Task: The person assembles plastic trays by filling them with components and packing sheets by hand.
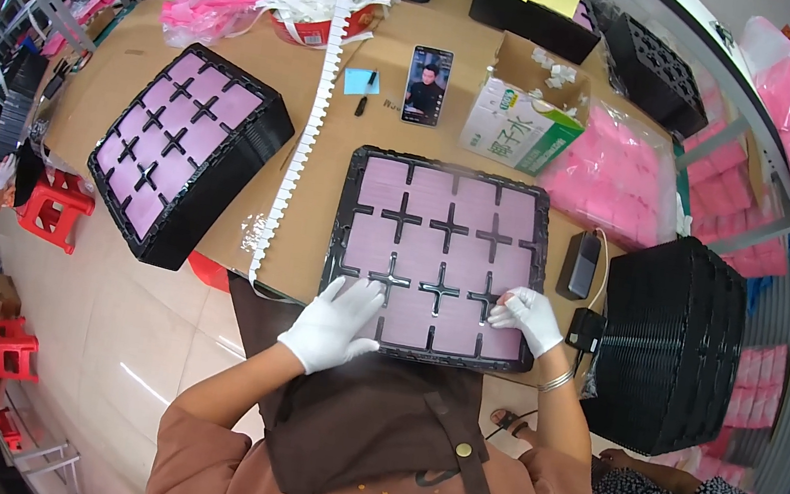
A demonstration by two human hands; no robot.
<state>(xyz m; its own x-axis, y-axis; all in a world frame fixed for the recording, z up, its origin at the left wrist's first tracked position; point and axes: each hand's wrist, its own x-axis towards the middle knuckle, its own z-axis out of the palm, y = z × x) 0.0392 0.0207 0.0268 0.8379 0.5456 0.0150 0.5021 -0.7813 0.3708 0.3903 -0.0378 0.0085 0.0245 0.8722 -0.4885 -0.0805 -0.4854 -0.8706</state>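
**Both gloved hands resting on the near edge of the pink-filled tray**

Your apron and chest are covering the tabletop's near edge, and the tray's front rim is partly disappearing under your hands. The far end of the tabletop is being cut off by the top of the frame, and what sits in the open carton is too small to make out.

You are working with one black compartment tray (441, 259) lying flat on the cardboard-covered tabletop (328, 147), directly in front of you. It is showing four columns and four rows of pink rectangular sheets, sixteen in all, split by black cross-shaped dividers. A second stack of trays (188, 152), also filled with pink, is sitting tilted to your left, and a tall stack of empty black trays (669, 341) is standing at your right.

Your left hand (336, 325), in a white glove, is lying palm-down on the tray's near left corner with its fingers (363, 295) spread. Your right hand (528, 318), also gloved, is touching the near right compartment, fingers curled together with the tips pressing on a pink sheet; whether they are pinching it, I cannot tell.

One phone (427, 85) and one open carton (525, 114) are lying beyond the tray.
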